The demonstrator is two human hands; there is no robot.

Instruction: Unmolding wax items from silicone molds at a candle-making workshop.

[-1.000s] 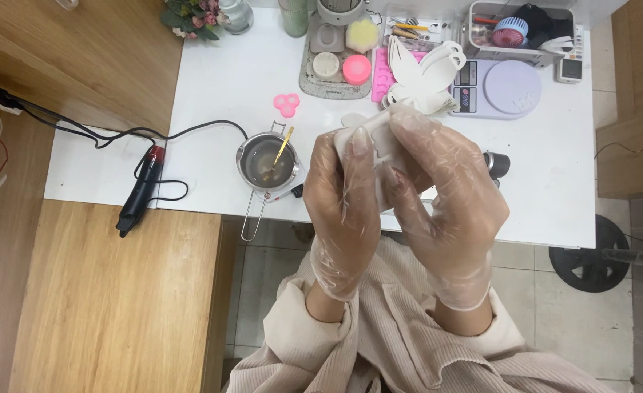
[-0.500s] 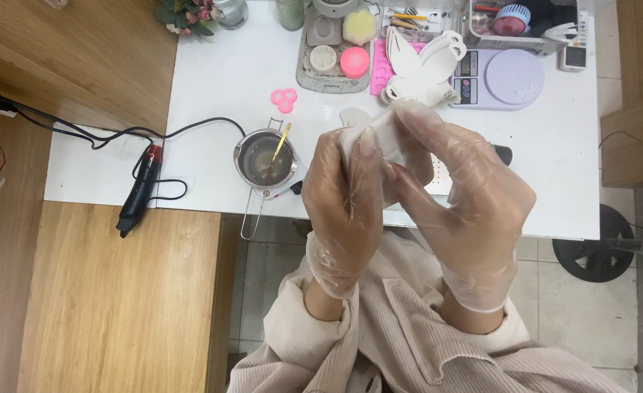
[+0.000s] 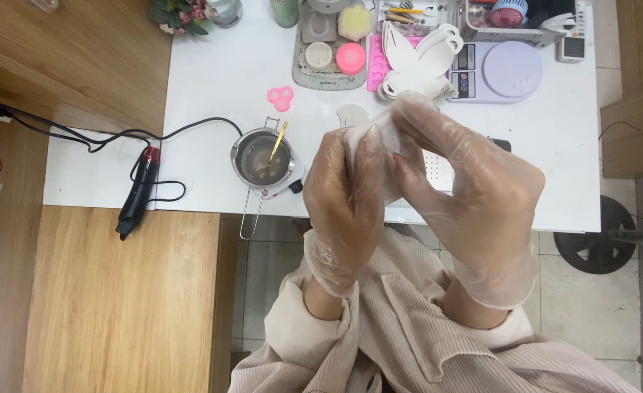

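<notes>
We see both gloved hands raised together above the near edge of the white table [image 3: 212,80], clamped on a white mould [image 3: 376,138]. The left hand [image 3: 347,196] wraps the mould from the left, thumb on top; the right hand [image 3: 474,196] pinches its upper right edge with the fingertips [image 3: 409,109]. We cannot tell the mould's full shape, since the hands cover most of it. Left of the hands, a small metal pot [image 3: 263,159] sits on the table with a yellow stick [image 3: 278,138] leaning in it, its handle over the edge. Farther left lies a black heat gun [image 3: 138,193] with its cord. Beyond the hands we see a pink flower piece [image 3: 280,97], a tray [image 3: 301,65] holding round candles, a white rabbit shape [image 3: 416,54] and a pale purple scale [image 3: 507,71]
</notes>
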